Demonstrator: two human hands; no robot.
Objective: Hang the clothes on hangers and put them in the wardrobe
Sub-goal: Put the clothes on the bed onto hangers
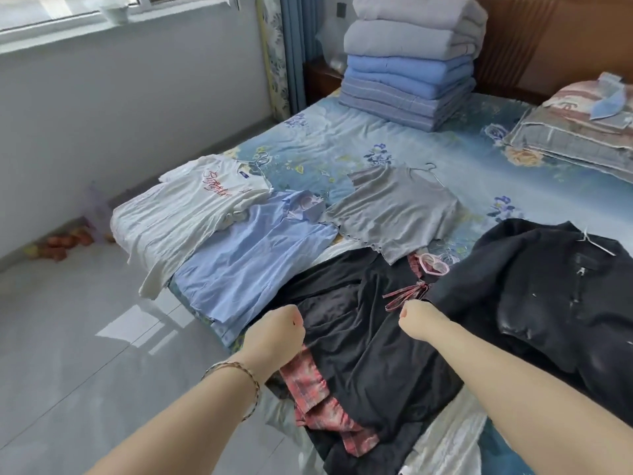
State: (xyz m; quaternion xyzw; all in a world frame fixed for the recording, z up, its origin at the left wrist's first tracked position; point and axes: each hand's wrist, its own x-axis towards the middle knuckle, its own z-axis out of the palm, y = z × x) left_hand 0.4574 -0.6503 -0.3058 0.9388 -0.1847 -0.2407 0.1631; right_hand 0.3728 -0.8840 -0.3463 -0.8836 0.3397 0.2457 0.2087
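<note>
Fingers of left hand [277,332] and right hand [416,318] curled tight, apparently clamped on the upper edge of the black cloth top with red plaid trim [359,365], which lies flat on the floral blue-sheeted bed [342,138], between the pale blue collared shirt [246,255] and the black zipped jacket [548,296].

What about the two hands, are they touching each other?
Apart. The head view shows the left hand and the right hand with black clothing plainly visible in the gap between them.
</note>
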